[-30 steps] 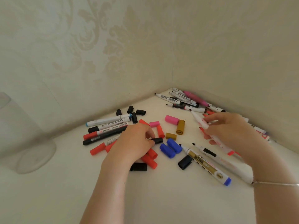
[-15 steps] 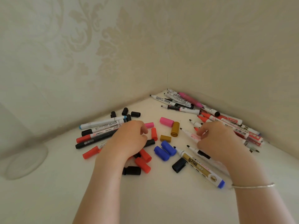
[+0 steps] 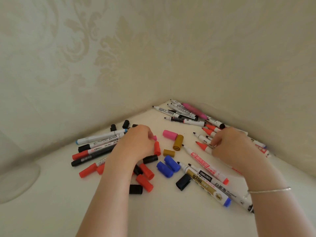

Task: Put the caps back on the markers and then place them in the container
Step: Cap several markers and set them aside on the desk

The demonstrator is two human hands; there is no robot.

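Note:
Loose caps lie in the middle of the white surface: red caps (image 3: 146, 171), blue caps (image 3: 168, 165), gold caps (image 3: 177, 142), a big pink cap (image 3: 169, 134) and black caps (image 3: 136, 189). My left hand (image 3: 135, 144) is curled with its fingertips closed on a small pink cap (image 3: 155, 138), which is half hidden. My right hand (image 3: 234, 147) pinches a red-tipped uncapped marker (image 3: 202, 146) that lies on the surface. Capped markers (image 3: 100, 145) lie to the left. More uncapped markers (image 3: 184, 114) are piled in the corner. The clear container (image 3: 18, 182) stands at the far left, only faintly visible.
Two papered walls meet in a corner (image 3: 171, 93) just behind the markers. A gold marker with a blue end (image 3: 207, 188) and a dark cap (image 3: 183, 182) lie in front of my right hand. A thin bracelet (image 3: 268, 190) is on my right wrist.
My right hand came down from holding a marker in the air and now grips a red-tipped one on the surface. My left hand shifted from the black cap to the small pink cap.

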